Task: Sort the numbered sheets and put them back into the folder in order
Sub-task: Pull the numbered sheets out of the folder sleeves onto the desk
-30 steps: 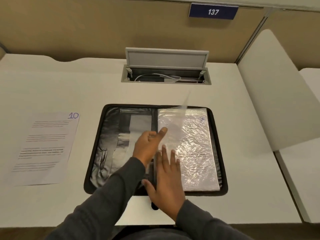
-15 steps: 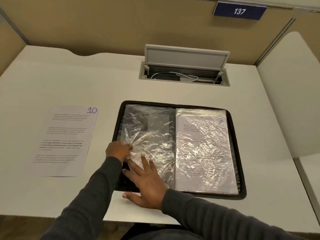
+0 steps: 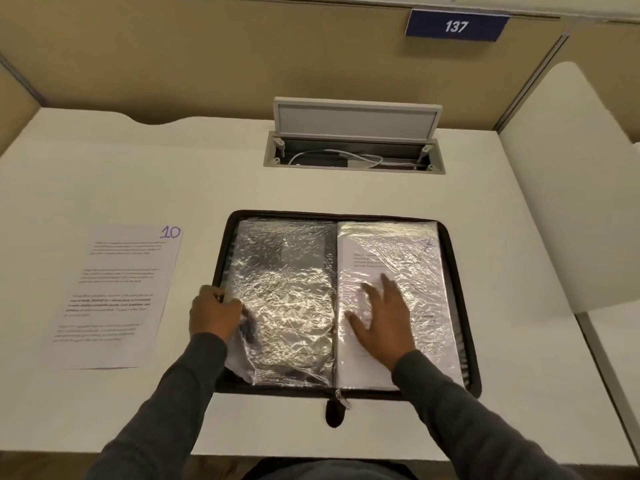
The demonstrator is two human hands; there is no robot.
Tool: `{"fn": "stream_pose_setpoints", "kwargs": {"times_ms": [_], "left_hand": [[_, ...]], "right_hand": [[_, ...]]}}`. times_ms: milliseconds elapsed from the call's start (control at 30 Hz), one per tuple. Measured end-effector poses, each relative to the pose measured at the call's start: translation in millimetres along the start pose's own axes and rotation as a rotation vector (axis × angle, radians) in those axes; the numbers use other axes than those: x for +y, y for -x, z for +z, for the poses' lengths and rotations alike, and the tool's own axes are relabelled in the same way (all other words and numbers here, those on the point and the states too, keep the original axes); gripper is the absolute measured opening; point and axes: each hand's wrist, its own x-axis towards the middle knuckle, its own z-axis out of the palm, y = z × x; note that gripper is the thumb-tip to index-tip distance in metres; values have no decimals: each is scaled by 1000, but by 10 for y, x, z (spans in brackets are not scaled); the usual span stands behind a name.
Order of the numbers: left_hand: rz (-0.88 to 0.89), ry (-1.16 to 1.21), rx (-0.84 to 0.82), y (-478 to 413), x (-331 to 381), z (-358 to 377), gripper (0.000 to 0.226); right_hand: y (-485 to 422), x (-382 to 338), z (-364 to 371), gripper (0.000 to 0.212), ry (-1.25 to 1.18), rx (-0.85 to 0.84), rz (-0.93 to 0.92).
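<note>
A black zip folder [image 3: 464,306] lies open on the white desk. Its left page is an empty clear plastic sleeve [image 3: 291,282]. On the right page a sleeve holds a printed sheet marked 7 [image 3: 408,258]. A loose sheet marked 10 [image 3: 119,292] lies flat on the desk left of the folder. My left hand [image 3: 213,313] pinches the left edge of the empty sleeve near the folder's rim. My right hand [image 3: 384,317] rests flat with spread fingers on the sheet marked 7.
An open cable hatch [image 3: 353,152] with its lid raised sits behind the folder. A white divider panel [image 3: 568,188] stands at the right. A blue sign reading 137 [image 3: 456,26] hangs on the back wall. The folder's zip pull [image 3: 341,403] hangs toward the desk's front edge.
The clear sleeve was turned over from right to left and now lies flat. My right hand moved from the left page onto the sheet marked 7. My left hand stayed at the sleeve's left edge.
</note>
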Motion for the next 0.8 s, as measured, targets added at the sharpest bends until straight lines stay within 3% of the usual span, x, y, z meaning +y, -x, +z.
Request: {"fn": "stream_pose_setpoints", "kwargs": {"times_ms": [67, 133, 233, 333, 433, 533, 800], "left_hand": [[93, -114, 117, 104, 67, 30, 46], [329, -272, 198, 257, 170, 159, 55], [657, -342, 48, 562, 363, 554, 59], [791, -493, -194, 839, 466, 1045, 79], [831, -642, -321, 1026, 501, 1424, 89], [840, -757, -295, 1079, 441, 1614, 92], [840, -707, -279, 1077, 439, 1588, 93]], "right_hand": [[-61, 228, -116, 76, 46, 13, 149], [-115, 407, -210, 83, 40, -6, 281], [-190, 590, -316, 89, -3, 15, 375], [-268, 699, -427, 86, -36, 56, 427], [-340, 777, -529, 76, -57, 102, 439], [-419, 838, -586, 63, -139, 135, 438], [-587, 972, -767, 13, -251, 239, 354]]}}
